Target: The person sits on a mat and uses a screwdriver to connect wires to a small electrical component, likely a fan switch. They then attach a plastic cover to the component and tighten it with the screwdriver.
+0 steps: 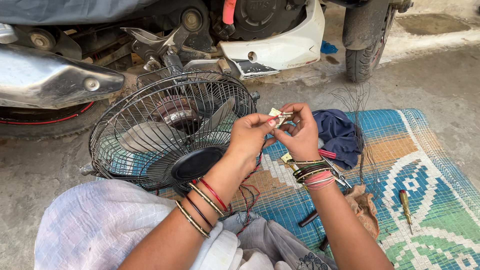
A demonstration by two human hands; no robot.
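My left hand (pixel 251 136) and my right hand (pixel 300 135) meet in front of me, both pinching a small pale yellow piece with thin wire ends (pixel 278 115). Red wires (pixel 250 187) trail down from my hands toward my lap. A black wire-cage table fan (pixel 170 132) leans tilted just left of my left hand, its grille facing me. Both wrists carry several bangles.
A motorcycle (pixel 150 40) with a chrome exhaust stands behind the fan. On the blue patterned mat (pixel 425 165) lie a dark blue cloth (pixel 337 132), a bundle of thin bare wires (pixel 362 130), pliers (pixel 336 172), a brown rag (pixel 365 207) and a yellow-handled screwdriver (pixel 405 202).
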